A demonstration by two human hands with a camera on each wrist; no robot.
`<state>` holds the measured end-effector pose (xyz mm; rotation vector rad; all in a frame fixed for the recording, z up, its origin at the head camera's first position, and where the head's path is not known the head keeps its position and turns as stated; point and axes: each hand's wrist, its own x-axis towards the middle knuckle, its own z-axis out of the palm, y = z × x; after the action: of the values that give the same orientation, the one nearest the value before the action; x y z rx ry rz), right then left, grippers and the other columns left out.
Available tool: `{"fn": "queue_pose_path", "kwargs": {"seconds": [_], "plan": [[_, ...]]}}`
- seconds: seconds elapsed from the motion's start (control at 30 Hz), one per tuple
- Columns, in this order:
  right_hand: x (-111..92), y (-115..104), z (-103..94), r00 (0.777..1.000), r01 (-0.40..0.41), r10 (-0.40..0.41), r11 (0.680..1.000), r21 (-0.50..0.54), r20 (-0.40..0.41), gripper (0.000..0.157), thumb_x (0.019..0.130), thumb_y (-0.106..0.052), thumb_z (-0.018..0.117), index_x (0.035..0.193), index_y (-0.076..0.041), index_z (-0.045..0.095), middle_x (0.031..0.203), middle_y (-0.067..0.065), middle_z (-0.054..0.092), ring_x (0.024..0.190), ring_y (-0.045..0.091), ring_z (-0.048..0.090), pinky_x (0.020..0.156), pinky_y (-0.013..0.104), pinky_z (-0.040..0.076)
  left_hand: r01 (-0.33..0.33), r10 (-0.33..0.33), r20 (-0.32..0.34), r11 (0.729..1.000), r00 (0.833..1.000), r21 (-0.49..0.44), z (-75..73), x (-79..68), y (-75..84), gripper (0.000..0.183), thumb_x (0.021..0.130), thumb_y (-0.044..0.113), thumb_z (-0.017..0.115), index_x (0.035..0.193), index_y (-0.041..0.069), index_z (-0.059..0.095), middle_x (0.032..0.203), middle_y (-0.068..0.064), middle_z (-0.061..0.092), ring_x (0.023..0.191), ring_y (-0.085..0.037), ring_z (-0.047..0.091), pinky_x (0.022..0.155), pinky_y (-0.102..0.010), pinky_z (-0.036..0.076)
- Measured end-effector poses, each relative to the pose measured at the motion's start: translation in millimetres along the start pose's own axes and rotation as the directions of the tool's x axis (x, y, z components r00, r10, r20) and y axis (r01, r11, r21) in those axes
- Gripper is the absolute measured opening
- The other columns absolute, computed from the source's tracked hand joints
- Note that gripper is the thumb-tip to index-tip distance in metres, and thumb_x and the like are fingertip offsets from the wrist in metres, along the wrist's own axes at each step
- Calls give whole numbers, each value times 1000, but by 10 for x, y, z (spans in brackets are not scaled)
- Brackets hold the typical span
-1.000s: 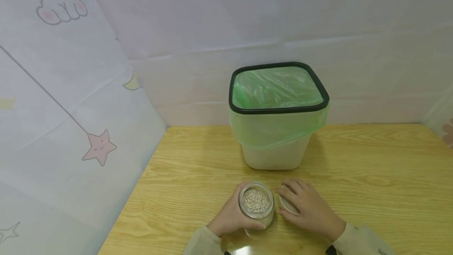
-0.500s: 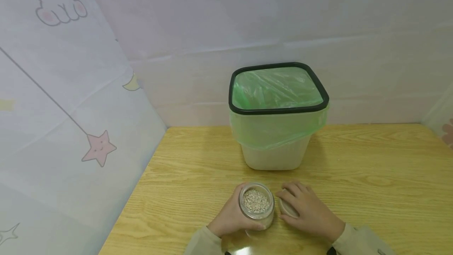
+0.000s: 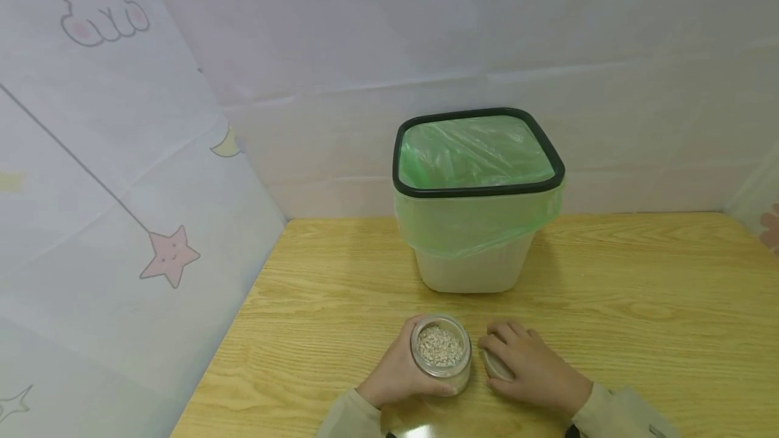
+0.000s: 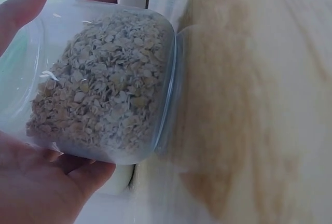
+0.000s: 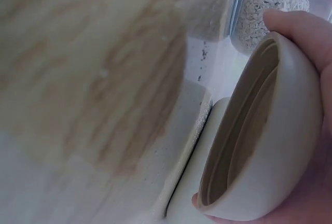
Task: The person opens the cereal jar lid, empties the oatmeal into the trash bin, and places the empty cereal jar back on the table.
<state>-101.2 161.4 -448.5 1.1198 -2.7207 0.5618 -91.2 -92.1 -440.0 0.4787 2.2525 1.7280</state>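
A clear jar (image 3: 465, 378) of oat flakes (image 3: 441, 346) stands without its cover on the wooden table, and my left hand (image 3: 398, 374) grips it round the side. Through its wall in the left wrist view, the flakes (image 4: 111, 86) fill much of the jar. Just right of it, my right hand (image 3: 541, 369) holds a pale round lid (image 3: 498, 366) by its edge. In the right wrist view the lid (image 5: 295, 141) is tilted, its hollow threaded underside showing, close over the tabletop.
Behind the jar stands a white bin (image 3: 468, 270) with a black rim (image 3: 481, 190) and a green plastic liner (image 3: 481, 147). The wooden table (image 3: 328, 276) meets a printed cloth wall (image 3: 341, 120) at the back.
My right hand has shifted slightly toward me and to the right with the lid, widening its gap from the jar. The left hand and jar stay where they were.
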Motion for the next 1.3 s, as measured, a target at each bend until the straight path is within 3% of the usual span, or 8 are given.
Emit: {"fn": "queue_pose_path", "kwargs": {"seconds": [0.33,0.6,0.73,1.07,1.3], "plan": [[-12,36,33,989,-37,21,994,104,150,62,78,-39,78,124,-3,59,122,18,54,110,43,52,75,66,49,-4,4,12,1000,1000,-4,0,9,-41,101,60,12,92,143,18,34,133,5,50,122,-16,49,106,-39,33],[-15,45,53,986,-7,-8,996,89,164,71,76,-43,78,130,-4,56,123,14,54,111,40,52,77,62,50,-12,12,-6,1000,1000,14,20,-18,-27,99,61,12,92,142,16,35,134,2,50,122,-17,49,106,-41,35],[-28,54,54,986,4,-19,996,90,165,72,76,-44,77,132,-4,54,126,16,54,113,43,51,79,66,48,-19,20,-28,1000,999,14,36,-38,-4,98,59,10,93,140,15,38,133,2,51,122,-18,50,106,-39,35],[-52,55,-20,991,16,-22,999,48,128,65,83,-53,67,129,-7,58,130,19,53,116,43,50,84,67,45,-22,21,-65,1000,998,-16,87,-52,-10,95,60,11,92,139,16,39,132,1,52,122,-20,49,105,-40,36],[-32,68,-117,999,47,-47,999,-10,-1,48,86,-34,71,124,-8,60,126,17,56,110,38,55,81,62,48,-13,10,-109,999,994,-32,101,-82,30,90,62,12,91,137,13,42,132,-5,52,119,-23,51,102,-44,38]]}}
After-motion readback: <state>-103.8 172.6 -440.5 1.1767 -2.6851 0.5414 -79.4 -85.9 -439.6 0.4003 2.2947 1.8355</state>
